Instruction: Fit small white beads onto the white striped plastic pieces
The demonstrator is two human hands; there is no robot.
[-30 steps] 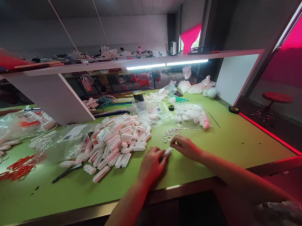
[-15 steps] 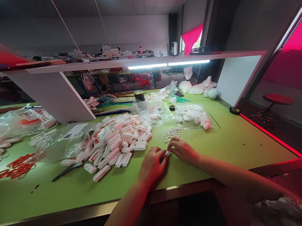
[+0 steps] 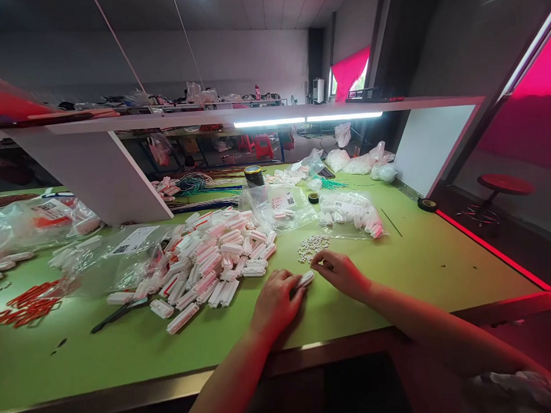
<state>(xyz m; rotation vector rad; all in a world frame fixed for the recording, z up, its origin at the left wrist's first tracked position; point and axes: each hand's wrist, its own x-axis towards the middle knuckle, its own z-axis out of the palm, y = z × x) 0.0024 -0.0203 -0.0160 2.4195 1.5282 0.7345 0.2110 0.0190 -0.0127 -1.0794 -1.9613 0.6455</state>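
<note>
My left hand (image 3: 278,299) is closed on a white plastic connector housing (image 3: 305,279), whose ridged far end sticks out past the fingertips just above the green table (image 3: 419,273). Just right of that end is my right hand (image 3: 340,272), its thumb and fingertips pinched together; whatever is between them is too small to make out. Beyond my fingers lies a small heap of tiny white pieces (image 3: 312,246). To the left of my left hand spreads a big pile of similar white housings (image 3: 222,248), some with pink or orange parts.
Scissors (image 3: 120,312) and orange strips (image 3: 31,302) lie to the left. Behind are clear bags of parts (image 3: 349,210), black tape rolls (image 3: 313,197) and bundled wires (image 3: 202,203). A shelf (image 3: 198,118) with a lamp crosses above the table; its right panel (image 3: 430,148) stands at the table's edge.
My right hand moved in over the housing's end, covering it, then drew back to the right with fingertips pinched. My left hand has kept its hold in place.
</note>
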